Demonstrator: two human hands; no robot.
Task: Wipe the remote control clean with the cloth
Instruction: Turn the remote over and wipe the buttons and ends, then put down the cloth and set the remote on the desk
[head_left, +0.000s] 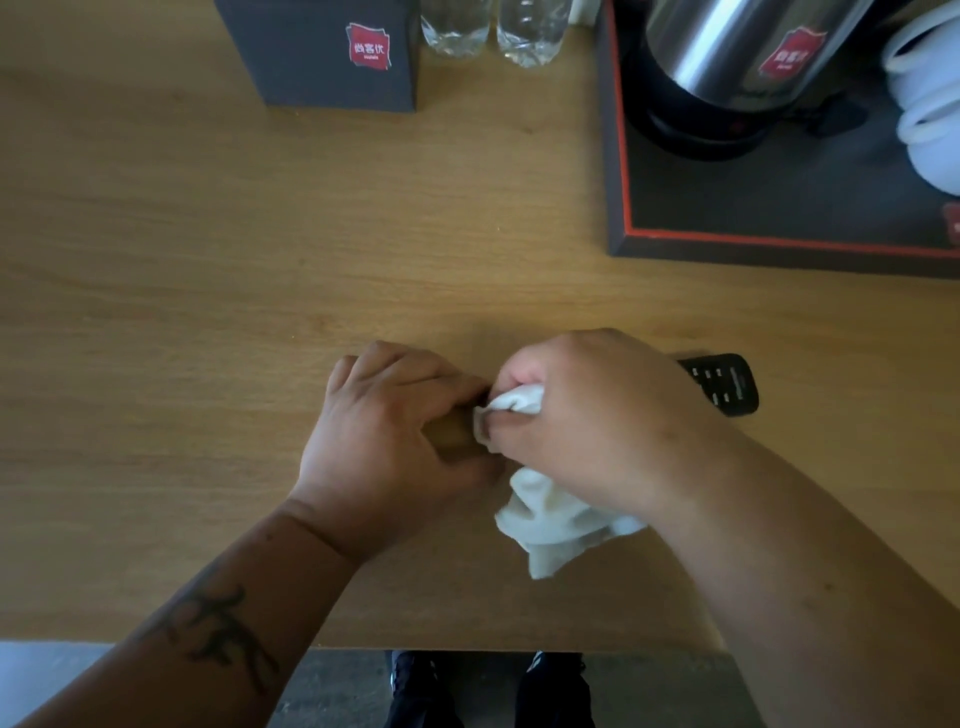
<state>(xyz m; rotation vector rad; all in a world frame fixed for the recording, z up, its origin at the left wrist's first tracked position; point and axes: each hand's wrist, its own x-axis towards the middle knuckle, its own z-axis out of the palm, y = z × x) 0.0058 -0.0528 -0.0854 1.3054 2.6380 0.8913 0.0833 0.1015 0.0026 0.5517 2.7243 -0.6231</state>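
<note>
While most of it lies hidden under the hands, the remote control (724, 383) shows only its far end poking out to the right: black, slim, round-cornered, with rows of small pale buttons, lying flat on the surface (208, 286) near the front edge. The right hand (592, 415) sits over its middle, fingers curled tight around a white cloth (550, 525), soft and crumpled, one bunched fold peeking out by the thumb and the loose tail spilling below the wrist toward the near edge. The left hand (384, 436) is right beside it, touching, fingers bent down and closed at what looks like the remote's near end, though that end itself can't be made out. The surface is pale wood grain, matte and smooth. At the back, one dark grey box (322, 52) with a red label, then two clear plastic bottles (491, 28) side by side. To the right, one black tray (727, 218) with a red line around its rim, carrying one shiny steel kettle (727, 57) on a black base and stacked white cups (930, 104), blurred at the frame's edge, count unclear.
</note>
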